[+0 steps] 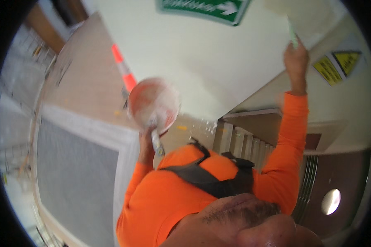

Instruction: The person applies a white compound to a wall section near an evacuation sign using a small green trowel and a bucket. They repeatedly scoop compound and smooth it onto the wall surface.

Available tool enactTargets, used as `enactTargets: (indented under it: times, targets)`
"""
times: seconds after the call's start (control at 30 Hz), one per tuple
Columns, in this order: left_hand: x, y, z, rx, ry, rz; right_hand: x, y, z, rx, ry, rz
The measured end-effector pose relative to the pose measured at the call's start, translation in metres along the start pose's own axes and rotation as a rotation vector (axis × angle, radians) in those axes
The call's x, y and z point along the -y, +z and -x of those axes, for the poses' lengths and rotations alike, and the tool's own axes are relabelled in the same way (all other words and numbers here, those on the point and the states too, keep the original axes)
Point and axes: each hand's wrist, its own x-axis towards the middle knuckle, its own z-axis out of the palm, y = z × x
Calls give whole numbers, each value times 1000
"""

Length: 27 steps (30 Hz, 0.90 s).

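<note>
Far L: grey panel (78, 164) w/ whitish border on floor. Next, orange-&-white cone (118, 56), partly behind bucket (142, 94). Bucket's pinkish-red inside, smeared w/ whitish paste (167, 101); mouth faces up twd cam. L hand (146, 140) grips bucket at near edge, fingers mostly hidden, arm bent close to body. Tool handle (157, 142), pale w/ darker end, sticks out over rim by same hand; its other end's in the bucket. Mid: off-white wall (210, 61) w/ green sign (231, 10) up top; white specks (210, 126) on floor below. R: arm raised, R hand (297, 59) closed round slim pale-green tool (292, 33), tip up, in front of wall's upper R part; contact unclear, bit blurred.
</note>
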Motion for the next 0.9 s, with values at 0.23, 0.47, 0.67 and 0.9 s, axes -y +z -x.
enactTargets:
  times: [0.23, 0.47, 0.67, 0.9]
  targets:
    - [7, -141, -18, 61, 57, -20, 138, 55, 229, 358, 188, -782]
    - [-25, -164, -15, 30, 43, -11, 262, 75, 332, 873, 56, -913]
    - [-5, -183, -19, -34, 31, -44, 325, 100, 358, 892, -89, -971]
    - [12, -183, -20, -31, 224, -403, 351, 138, 355, 887, -244, -801]
